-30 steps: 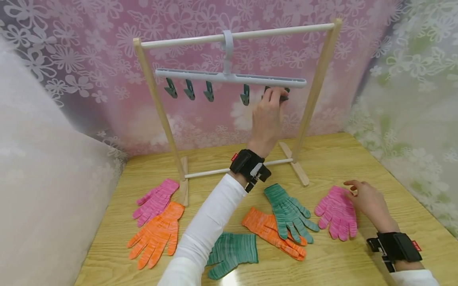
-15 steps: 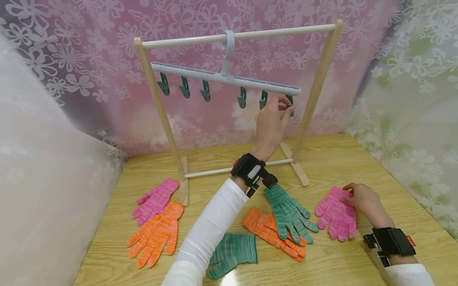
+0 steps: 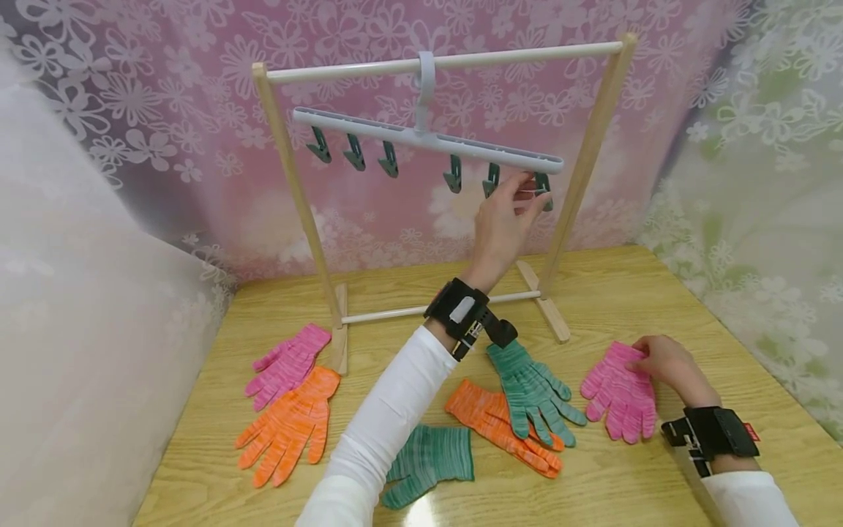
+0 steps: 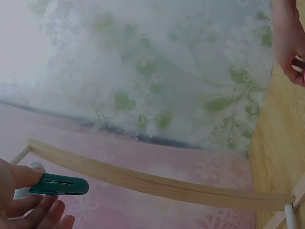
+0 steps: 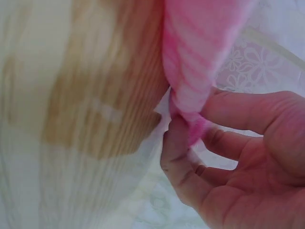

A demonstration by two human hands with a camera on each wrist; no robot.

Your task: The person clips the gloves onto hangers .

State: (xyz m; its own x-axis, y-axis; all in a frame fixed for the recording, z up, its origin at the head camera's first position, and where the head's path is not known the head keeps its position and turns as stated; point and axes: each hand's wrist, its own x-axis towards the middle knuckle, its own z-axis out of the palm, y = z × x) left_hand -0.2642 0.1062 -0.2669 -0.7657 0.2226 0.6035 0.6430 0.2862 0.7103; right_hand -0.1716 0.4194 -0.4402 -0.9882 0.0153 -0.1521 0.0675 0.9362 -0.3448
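Note:
My left hand is raised to the hanger and pinches its rightmost dark green clip between thumb and fingers. The same clip shows up close in the left wrist view. Down on the table at the right, my right hand pinches the cuff edge of a pink glove. In the right wrist view the cuff is caught between thumb and fingers. The hanger tilts down to the right. Several more clips hang from it without anything in them.
A wooden stand with a white top rod carries the hanger. An orange glove partly covers a pink glove at left. A green glove overlaps another orange glove; my left sleeve partly hides a green glove.
My left hand has moved right along the hanger onto the outermost clip, and the hanger's right end has dipped. My right hand has moved slightly left and closed on the pink glove's cuff.

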